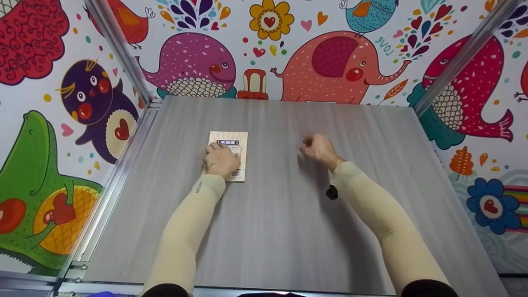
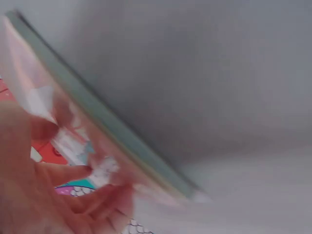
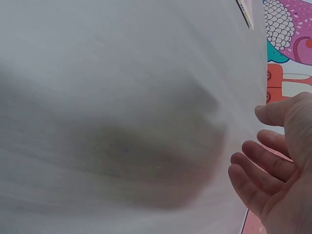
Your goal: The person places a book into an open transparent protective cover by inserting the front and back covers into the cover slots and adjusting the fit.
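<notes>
A thin book (image 1: pixel 242 163) with a cream cover, a dark blue title strip and a barcode lies on the grey table, left of centre. My left hand (image 1: pixel 222 160) rests on it, hiding much of the cover's left side. In the left wrist view, the fingers of the left hand (image 2: pixel 63 185) touch the glossy cover of the book (image 2: pixel 112 126), whose edge runs diagonally. My right hand (image 1: pixel 319 149) hovers above the table to the right, its fingers loosely bent. Nothing sits between the fingers of the right hand (image 3: pixel 273 165) in the right wrist view.
The grey table (image 1: pixel 272 231) has metal rails (image 1: pixel 111 198) along its left side. Walls printed with cartoon animals, such as an elephant (image 1: pixel 330 70), stand behind and beside it. A small black object (image 1: pixel 331 192) hangs at the right wrist.
</notes>
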The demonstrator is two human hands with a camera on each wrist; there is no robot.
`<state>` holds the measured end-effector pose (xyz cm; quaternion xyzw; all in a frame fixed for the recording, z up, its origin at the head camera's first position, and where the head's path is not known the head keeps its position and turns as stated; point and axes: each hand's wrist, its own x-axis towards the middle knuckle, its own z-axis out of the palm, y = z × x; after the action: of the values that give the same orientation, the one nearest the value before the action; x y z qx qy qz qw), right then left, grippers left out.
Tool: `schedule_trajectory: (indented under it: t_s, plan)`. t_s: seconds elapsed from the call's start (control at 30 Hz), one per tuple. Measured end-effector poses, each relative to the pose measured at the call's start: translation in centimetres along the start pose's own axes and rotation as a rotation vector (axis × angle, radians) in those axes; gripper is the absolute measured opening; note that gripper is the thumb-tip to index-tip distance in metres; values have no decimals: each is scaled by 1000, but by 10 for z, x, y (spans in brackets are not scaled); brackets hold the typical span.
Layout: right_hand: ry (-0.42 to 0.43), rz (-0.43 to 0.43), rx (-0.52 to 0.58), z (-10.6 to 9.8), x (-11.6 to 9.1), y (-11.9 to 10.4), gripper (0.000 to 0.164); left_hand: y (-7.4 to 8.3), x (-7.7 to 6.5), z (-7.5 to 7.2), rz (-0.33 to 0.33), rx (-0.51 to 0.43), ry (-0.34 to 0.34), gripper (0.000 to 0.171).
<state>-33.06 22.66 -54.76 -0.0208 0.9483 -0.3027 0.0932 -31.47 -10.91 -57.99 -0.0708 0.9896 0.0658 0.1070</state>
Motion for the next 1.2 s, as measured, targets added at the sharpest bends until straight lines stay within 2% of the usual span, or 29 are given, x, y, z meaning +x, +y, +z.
schedule_trajectory:
  t_s: [0.13, 0.2, 0.27, 0.4, 0.53, 0.7, 0.77, 0.87, 0.97, 1.07, 1.13, 1.2]
  plan:
    - [4, 7, 24, 2, -3, 4, 53, 10, -4, 0, -1, 37, -43, 122]
    - [1, 0, 27, 3, -5, 5, 59, 13, -5, 0, -3, 68, -51, 129]
    - [-2, -10, 25, 4, -6, 5, 64, 14, -5, 0, -4, 97, -48, 128]
    - [3, -15, 6, 6, -5, 8, 66, 18, -2, -4, 12, 131, -44, 117]
    - [19, -7, -17, 6, -2, 11, 61, 24, 0, -9, 48, 145, -54, 96]
    - [21, -30, -58, 7, 1, 14, 55, 33, 2, -13, 66, 54, -98, 67]
    - [19, -40, -65, 7, 0, 15, 53, 36, 9, -7, 67, 21, -103, 62]
    - [13, -37, -64, 6, 0, 19, 50, 37, 27, 10, 90, 8, -72, 54]
    - [11, -38, -69, 6, 0, 22, 48, 36, 43, 22, 149, 25, -48, 42]
    - [9, -35, -70, 6, 0, 24, 47, 32, 53, 26, 212, 13, -35, 30]
    - [8, -28, -67, 7, -1, 24, 46, 32, 47, 17, 239, 21, -25, 28]
    - [4, -21, -61, 7, -1, 22, 46, 32, 34, 3, 254, 28, -30, 28]
